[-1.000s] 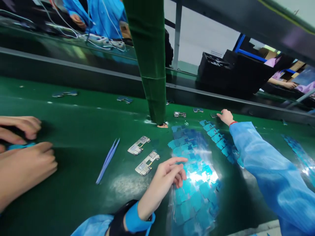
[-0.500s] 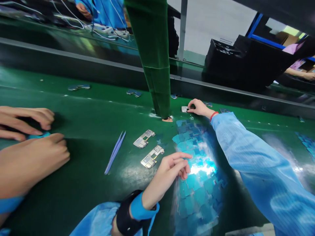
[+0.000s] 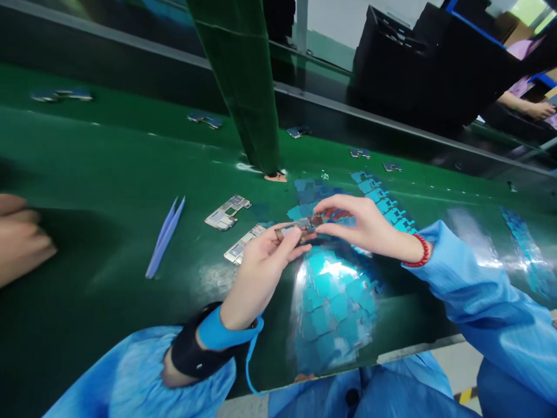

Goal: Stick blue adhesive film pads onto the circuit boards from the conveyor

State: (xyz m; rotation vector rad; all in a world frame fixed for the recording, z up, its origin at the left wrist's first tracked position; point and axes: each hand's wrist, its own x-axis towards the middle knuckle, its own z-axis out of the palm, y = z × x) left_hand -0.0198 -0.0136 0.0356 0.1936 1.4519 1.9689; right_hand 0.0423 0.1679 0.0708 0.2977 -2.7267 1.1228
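Between my two hands, above the mat, is a small circuit board [image 3: 300,225] with metal shields. My left hand [image 3: 265,255], with a blue band and black cuff at the wrist, grips its left end. My right hand [image 3: 357,223], wearing a red bead bracelet, pinches its right end. Under and below them spreads a sheet of blue film pieces [image 3: 335,307], partly hidden by the hands. Just left of my left hand lies a second circuit board [image 3: 239,247], partly covered by it. A third circuit board [image 3: 228,212] rests farther up. Blue tweezers [image 3: 165,237] lie to the left.
A green-wrapped post [image 3: 243,87] rises from the green mat [image 3: 108,191]. Several boards lie along the back ledge, one circuit board [image 3: 63,94] at far left. A co-worker's hand [image 3: 21,238] is at the left edge. A strip of blue film [image 3: 385,200] lies behind my right hand.
My right hand has come back from the rear of the mat, bringing a circuit board to my left hand. My left hand has closed on it. The camera view has tilted down.
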